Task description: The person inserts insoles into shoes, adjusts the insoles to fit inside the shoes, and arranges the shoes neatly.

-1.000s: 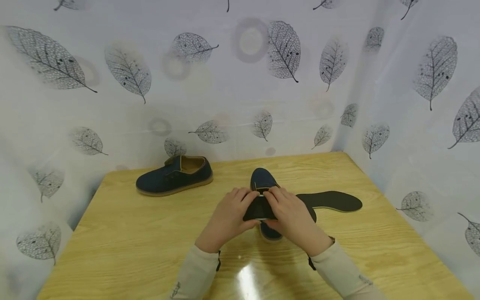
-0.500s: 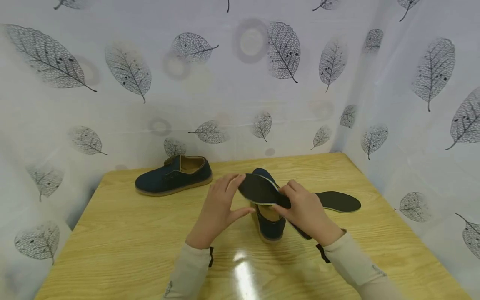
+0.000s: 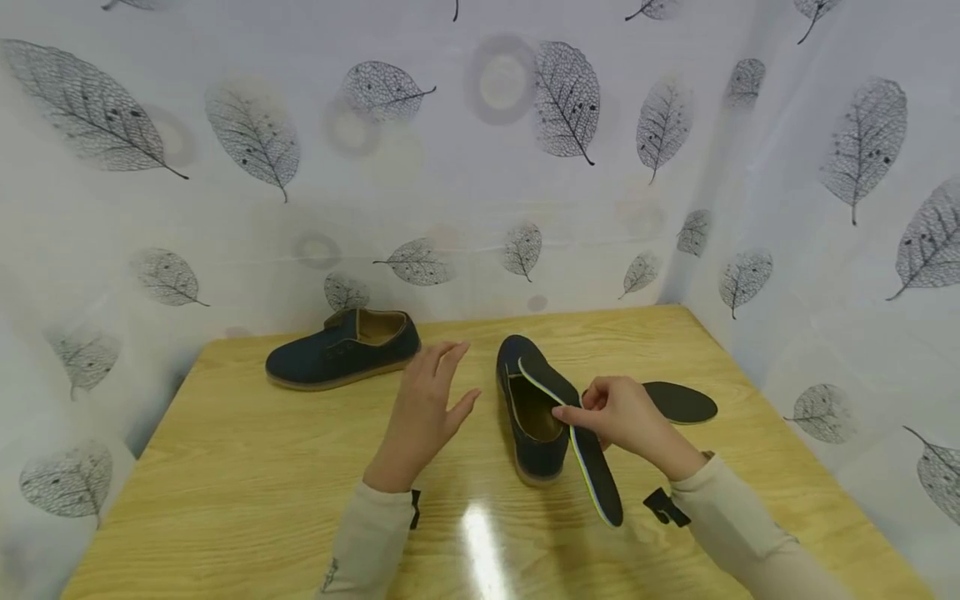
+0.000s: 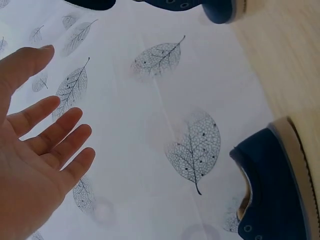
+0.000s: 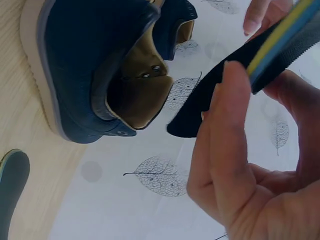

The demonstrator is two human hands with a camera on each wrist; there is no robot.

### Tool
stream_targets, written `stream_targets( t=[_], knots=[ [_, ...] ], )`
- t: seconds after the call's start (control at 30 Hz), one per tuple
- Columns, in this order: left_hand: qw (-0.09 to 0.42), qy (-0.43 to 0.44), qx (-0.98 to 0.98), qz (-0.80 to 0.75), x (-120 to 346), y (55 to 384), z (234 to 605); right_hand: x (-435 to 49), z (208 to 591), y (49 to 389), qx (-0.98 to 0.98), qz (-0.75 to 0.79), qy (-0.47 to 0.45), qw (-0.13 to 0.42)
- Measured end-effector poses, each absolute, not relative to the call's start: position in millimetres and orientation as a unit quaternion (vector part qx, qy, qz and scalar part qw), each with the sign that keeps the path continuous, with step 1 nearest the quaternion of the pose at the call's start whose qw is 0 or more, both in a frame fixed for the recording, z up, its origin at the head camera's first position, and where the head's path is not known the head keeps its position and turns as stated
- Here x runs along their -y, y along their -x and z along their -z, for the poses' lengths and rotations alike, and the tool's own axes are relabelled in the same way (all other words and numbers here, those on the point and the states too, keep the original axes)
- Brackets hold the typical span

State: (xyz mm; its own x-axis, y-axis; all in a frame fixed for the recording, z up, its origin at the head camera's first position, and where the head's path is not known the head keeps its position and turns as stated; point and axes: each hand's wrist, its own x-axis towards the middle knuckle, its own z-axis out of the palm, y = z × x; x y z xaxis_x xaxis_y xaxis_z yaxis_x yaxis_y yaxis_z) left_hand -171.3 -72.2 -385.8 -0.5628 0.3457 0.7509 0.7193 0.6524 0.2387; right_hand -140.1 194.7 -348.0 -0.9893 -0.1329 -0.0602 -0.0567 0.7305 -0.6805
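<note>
Pinched in my right hand (image 3: 618,417) is a black insole (image 3: 596,475) with a yellow and blue edge, held by its middle. It slants beside and above a dark blue shoe (image 3: 542,458) whose toe points away from me and whose tan-lined opening shows. To the left of that shoe, my left hand (image 3: 426,404) hovers with its fingers loosely extended; in the left wrist view the palm is bare. Another black insole (image 3: 681,402) lies flat on the table, partly hidden behind my right hand in the head view.
A second dark blue shoe (image 3: 341,354) stands at the table's back left, toe to the left. The wooden table (image 3: 300,500) meets a leaf-printed white curtain (image 3: 465,183) behind and at the sides.
My left hand has let go of the insole and drawn back left. My right hand has turned the insole from crosswise to lengthwise beside the shoe, uncovering the shoe's opening.
</note>
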Motion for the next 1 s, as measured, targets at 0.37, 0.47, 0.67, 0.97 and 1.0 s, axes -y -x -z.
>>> stream_targets(
  t=[0.37, 0.47, 0.67, 0.97, 1.0],
  knots=[
    [0.312, 0.324, 0.854, 0.262, 58.0, 173.3, 392.1, -190.4, 340.1, 127.0, -0.942, 0.314, 0.061, 0.102],
    [0.293, 0.335, 0.857, 0.26, 51.4, 174.0, 398.2, -186.8, 344.7, 131.1, -0.945, 0.301, 0.065, 0.108],
    [0.238, 0.357, 0.87, 0.242, 34.7, 185.8, 404.0, -181.3, 347.9, 136.9, -0.952, 0.277, 0.074, 0.103],
    [0.204, 0.385, 0.88, 0.189, 9.3, 209.5, 399.8, -180.4, 354.0, 139.7, -0.949, 0.287, 0.064, 0.115],
    [0.193, 0.383, 0.885, 0.182, 6.6, 211.3, 399.4, -180.6, 354.4, 139.9, -0.949, 0.288, 0.062, 0.115]
  ],
)
